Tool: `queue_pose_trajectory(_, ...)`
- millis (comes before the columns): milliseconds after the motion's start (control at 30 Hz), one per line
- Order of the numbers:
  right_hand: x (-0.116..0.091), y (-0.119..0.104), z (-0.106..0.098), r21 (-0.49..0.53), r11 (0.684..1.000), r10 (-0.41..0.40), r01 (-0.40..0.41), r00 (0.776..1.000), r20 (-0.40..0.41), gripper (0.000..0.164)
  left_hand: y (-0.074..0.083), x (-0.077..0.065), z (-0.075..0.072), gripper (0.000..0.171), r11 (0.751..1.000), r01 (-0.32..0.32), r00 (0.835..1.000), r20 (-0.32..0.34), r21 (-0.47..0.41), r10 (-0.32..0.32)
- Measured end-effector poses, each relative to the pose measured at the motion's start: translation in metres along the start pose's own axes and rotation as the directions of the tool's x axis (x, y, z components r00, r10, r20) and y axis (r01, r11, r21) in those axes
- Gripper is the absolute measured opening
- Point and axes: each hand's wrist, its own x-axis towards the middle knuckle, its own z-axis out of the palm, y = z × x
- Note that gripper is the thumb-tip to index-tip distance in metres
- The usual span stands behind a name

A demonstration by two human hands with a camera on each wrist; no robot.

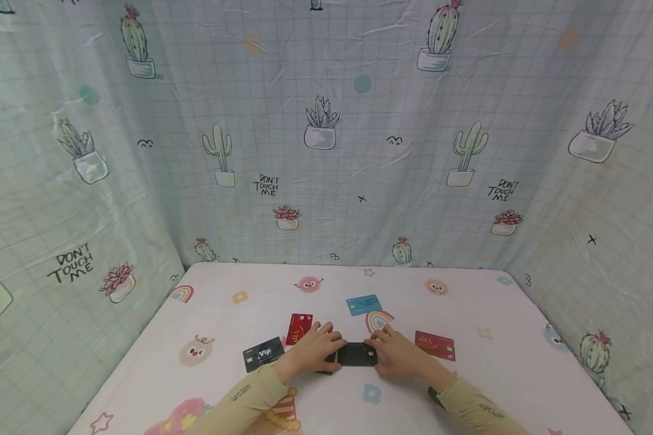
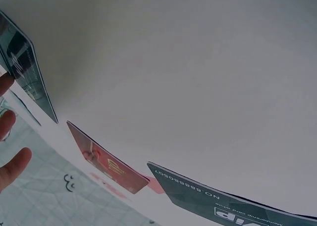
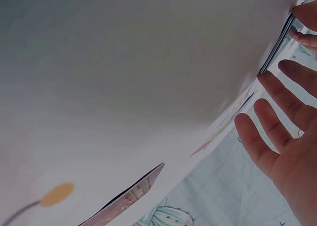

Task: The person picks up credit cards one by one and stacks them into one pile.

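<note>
A pale cloth (image 1: 326,166) with cactus drawings hangs at the back and sides. In front is your white worktop (image 1: 468,311), with rainbows and smiley faces on it. Your tan sleeves (image 1: 245,402) reach in from the near side. Your left hand (image 1: 312,349) and right hand (image 1: 399,353) are close together, and the fingers of each pinch one end of a black card (image 1: 357,355), which is right between them. Around it you have more cards: a blue card (image 1: 363,304) farther back, a red card (image 1: 299,329) and a dark Vip card (image 1: 263,354) by your left hand, and a second red card (image 1: 435,345) by your right. A bit of something dark (image 1: 434,396) peeks out by your right sleeve.
</note>
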Motion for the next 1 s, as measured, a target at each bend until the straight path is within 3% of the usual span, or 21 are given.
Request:
queue_pose_trajectory(100, 0.000, 0.001, 0.001, 0.005, 1.000, 0.002, -0.002, 1.000, 0.002, 0.051, -0.001, -0.001, 0.001, 0.045, 1.000, -0.026, 0.999, -0.046, 0.012, 0.026)
queue_pose_trajectory(333, -0.003, 0.006, 0.003, 0.022, 0.999, 0.032, -0.032, 0.999, 0.019, 0.053, 0.000, 0.000, -0.002, 0.046, 1.000, 0.008, 1.000, 0.010, 0.009, -0.008)
queue_pose_trajectory(533, -0.005, 0.012, 0.000, 0.045, 0.997, 0.058, -0.059, 0.998, 0.015, 0.054, -0.004, 0.003, -0.008, 0.042, 1.000, 0.022, 1.000, -0.022, -0.001, -0.022)
queue_pose_trajectory(1000, 0.004, 0.034, -0.008, -0.017, 0.997, 0.069, -0.071, 0.993, -0.095, 0.044, -0.018, 0.021, -0.007, 0.034, 0.999, 0.036, 0.998, -0.057, 0.023, -0.035)
